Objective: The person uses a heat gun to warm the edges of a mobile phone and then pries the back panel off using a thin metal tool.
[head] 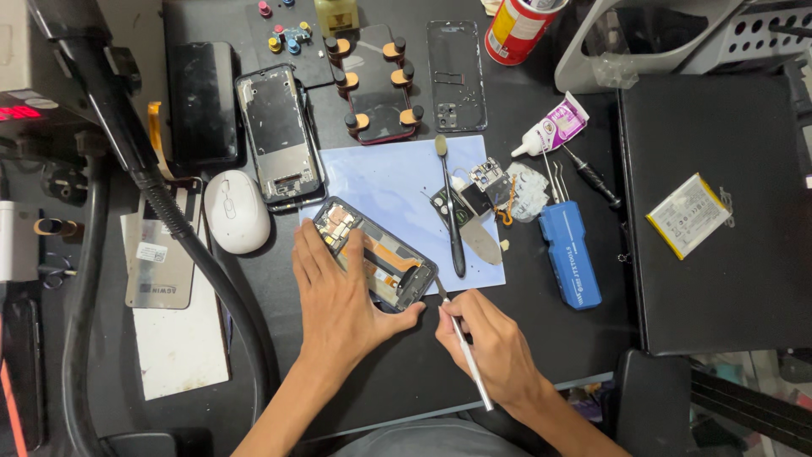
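Note:
An opened smartphone (385,254) with its back removed lies slanted on a pale blue mat (397,182). My left hand (338,296) lies flat over its near left part and holds it down. My right hand (491,347) grips a thin metal tool (463,347) like a pen, its tip at the phone's lower right corner. A black brush (451,207) and a metal spatula (478,237) lie on the mat just right of the phone, beside small circuit parts (486,179).
A blue tool case (571,252), glue tube (551,129) and red can (518,30) stand to the right. A phone battery (687,214) rests on a black lid. Another phone frame (279,135), a clamped phone (376,85), a white mouse (235,211) and a black hose (169,220) lie left.

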